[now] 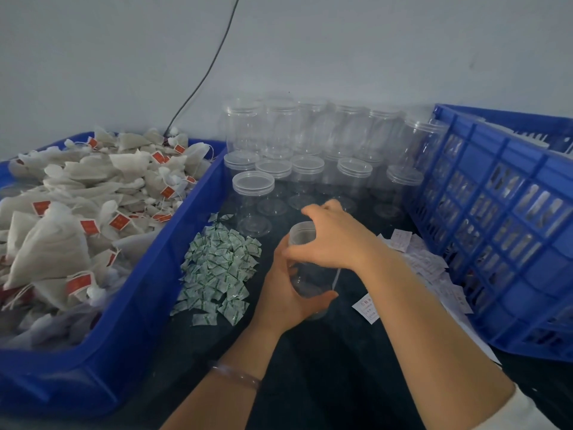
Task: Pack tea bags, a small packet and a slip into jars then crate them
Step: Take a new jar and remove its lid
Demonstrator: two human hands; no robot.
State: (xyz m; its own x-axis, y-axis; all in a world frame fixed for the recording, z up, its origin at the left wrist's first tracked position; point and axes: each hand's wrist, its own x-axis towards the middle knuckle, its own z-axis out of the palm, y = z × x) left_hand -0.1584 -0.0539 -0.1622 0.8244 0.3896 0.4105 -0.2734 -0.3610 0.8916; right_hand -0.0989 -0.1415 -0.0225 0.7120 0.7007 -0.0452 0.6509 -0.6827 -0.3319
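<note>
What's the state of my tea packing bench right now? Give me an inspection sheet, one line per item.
Surface: dark table, mostly covered by stock.
Job's things: tea bags heaped in blue bin; small packets piled loose; slips scattered beside blue crate; empty lidded jars stacked at the back.
Clutter: nothing seen.
Grippers: left hand grips the clear jar by its body; right hand grips its top.
Cables: black cable runs down behind the bin.
Surroundings: plain grey wall.

Head-worn view, close, down over the table (313,361)
</note>
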